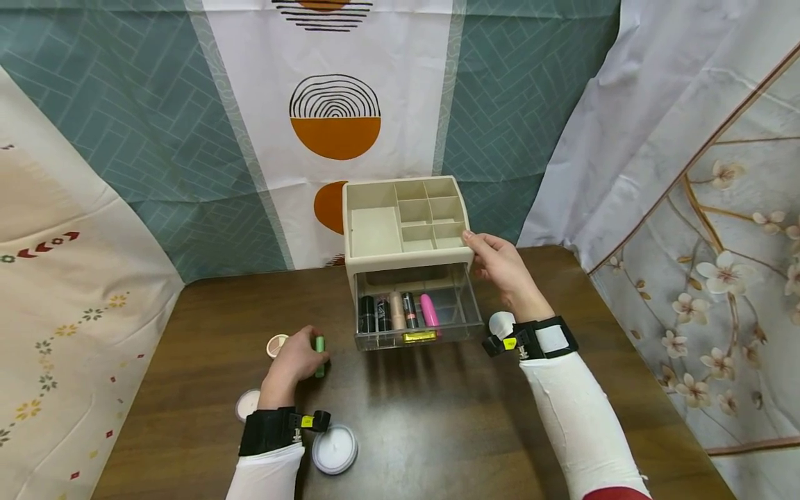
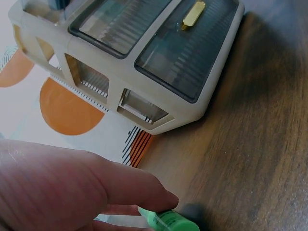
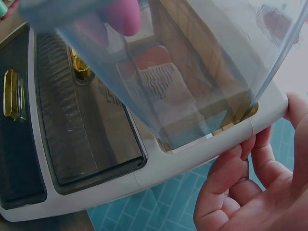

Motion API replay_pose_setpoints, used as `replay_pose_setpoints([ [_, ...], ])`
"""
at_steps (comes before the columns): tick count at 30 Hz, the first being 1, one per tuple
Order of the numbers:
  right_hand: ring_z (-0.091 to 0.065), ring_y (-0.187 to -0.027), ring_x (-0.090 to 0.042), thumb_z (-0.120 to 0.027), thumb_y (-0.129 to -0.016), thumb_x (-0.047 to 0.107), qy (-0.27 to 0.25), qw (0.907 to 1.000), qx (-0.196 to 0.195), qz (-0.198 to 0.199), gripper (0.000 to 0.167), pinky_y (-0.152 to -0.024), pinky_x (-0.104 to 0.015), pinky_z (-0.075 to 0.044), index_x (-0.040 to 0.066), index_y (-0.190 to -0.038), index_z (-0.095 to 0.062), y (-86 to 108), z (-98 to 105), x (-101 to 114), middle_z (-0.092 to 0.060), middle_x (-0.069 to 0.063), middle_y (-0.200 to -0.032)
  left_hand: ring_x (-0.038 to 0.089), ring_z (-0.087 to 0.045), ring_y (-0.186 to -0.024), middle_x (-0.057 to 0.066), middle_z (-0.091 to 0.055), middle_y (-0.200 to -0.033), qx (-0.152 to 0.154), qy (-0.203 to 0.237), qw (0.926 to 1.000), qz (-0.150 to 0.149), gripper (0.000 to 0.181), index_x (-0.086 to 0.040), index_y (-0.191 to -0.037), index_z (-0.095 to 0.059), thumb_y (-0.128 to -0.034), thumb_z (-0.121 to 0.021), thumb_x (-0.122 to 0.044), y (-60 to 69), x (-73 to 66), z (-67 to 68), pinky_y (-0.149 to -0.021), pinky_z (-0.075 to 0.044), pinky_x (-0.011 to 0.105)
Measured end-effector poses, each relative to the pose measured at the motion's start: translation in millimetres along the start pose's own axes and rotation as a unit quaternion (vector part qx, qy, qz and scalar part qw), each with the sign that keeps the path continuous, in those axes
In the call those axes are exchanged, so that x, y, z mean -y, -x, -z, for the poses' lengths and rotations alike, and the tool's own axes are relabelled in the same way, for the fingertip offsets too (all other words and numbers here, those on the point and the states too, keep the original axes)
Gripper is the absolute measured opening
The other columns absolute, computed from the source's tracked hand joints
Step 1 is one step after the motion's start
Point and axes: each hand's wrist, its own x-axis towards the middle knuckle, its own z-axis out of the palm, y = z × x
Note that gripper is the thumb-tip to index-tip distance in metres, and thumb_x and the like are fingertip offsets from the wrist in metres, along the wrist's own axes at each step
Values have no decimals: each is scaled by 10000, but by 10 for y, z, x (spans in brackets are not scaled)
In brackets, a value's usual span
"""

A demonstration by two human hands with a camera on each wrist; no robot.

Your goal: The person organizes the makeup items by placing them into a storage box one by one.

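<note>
My left hand [image 1: 300,357] pinches a small green cosmetic tube [image 2: 175,222] at the table surface; its fingers hide part of it. At the back stands a cream makeup organizer [image 1: 373,260] with divided compartments on top. Its clear upper drawer [image 1: 459,326] is pulled out and holds several lipstick-like tubes, among them a bright pink one [image 1: 428,310]. My right hand [image 1: 500,267] grips the organizer's right side, thumb on the top edge and fingers curled beneath it in the right wrist view. Two lower drawers, one with a gold handle [image 2: 194,13], are closed in the left wrist view.
A round compact [image 1: 276,345] lies beside my left hand. A pale round jar [image 1: 248,404] sits near the left forearm, and a larger white-topped jar [image 1: 334,449] stands in front. Another white round item [image 1: 502,325] is by my right wrist. Fabric hangs behind the table.
</note>
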Motion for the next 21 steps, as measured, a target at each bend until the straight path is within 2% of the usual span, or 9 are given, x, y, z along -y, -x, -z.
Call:
replay_pose_setpoints([
  [6, -621, -856, -106, -686, -1037, 487, -96, 10000, -2, 21, 433, -710, -282, -462, 67, -1141, -671, 7, 2, -10, -693, 27, -957, 323, -622, -854, 180, -661, -1014, -57, 14, 10000, -35, 446, 52, -1269, -603, -878, -749, -103, 13, -4, -1, -740, -529, 437],
  [11, -612, -848, -105, -684, -1040, 477, -98, 9999, -21, 5, 430, -702, -276, -453, 61, -1150, -675, 11, 4, -2, -690, 26, -954, 334, -637, -882, 204, -681, -1057, -142, 8, 9998, -116, 484, 59, -1308, -596, -875, -739, -103, 35, -35, 36, -767, -537, 446],
  [15, -614, -863, -114, -683, -1038, 484, -59, 10000, -30, -8, 448, -716, -288, -457, 57, -1169, -675, 19, 1, 3, -686, 18, -970, 330, -639, -901, 233, -678, -1119, -150, 216, 9996, -84, 522, 71, -1377, -564, -912, -730, -98, 74, -73, 85, -743, -551, 430],
  [21, -609, -901, -133, -677, -1037, 497, -38, 10000, 24, 20, 457, -731, -295, -452, 62, -1176, -674, 20, -3, 5, -681, 2, -1018, 281, -615, -805, 171, -642, -980, -357, 501, 9981, -44, 518, 48, -1411, -549, -947, -711, -115, 147, -176, 196, -627, -517, 346],
])
